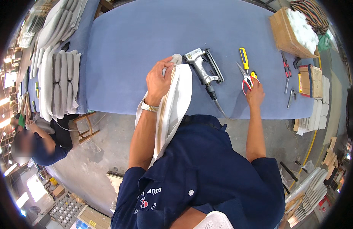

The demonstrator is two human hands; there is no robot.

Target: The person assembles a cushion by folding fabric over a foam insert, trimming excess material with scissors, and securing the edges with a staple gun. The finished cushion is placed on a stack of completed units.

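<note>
My left hand (159,81) is closed round the upper end of a long white fabric-covered piece (182,87). A tan strip runs along it, its tip is grey, and it hangs down beside my forearm. My right hand (255,93) has its fingers closed at the red and white handles of a pair of scissors (246,81), whose blades point away from me on the table. Beside those handles lies a small yellow and black object (254,74), partly covered by my fingers. A yellow-handled screwdriver (244,58) lies just beyond. Between my hands rests a silver pneumatic staple gun (202,65) with its hose attached.
The blue-covered table (146,30) stretches ahead. Grey padded pieces (61,82) are stacked at left. At right are a cardboard box (285,32) of white stuffing, a smaller box (310,81), red-handled pliers (286,65) and another metal tool (291,98). A person (47,143) sits at lower left.
</note>
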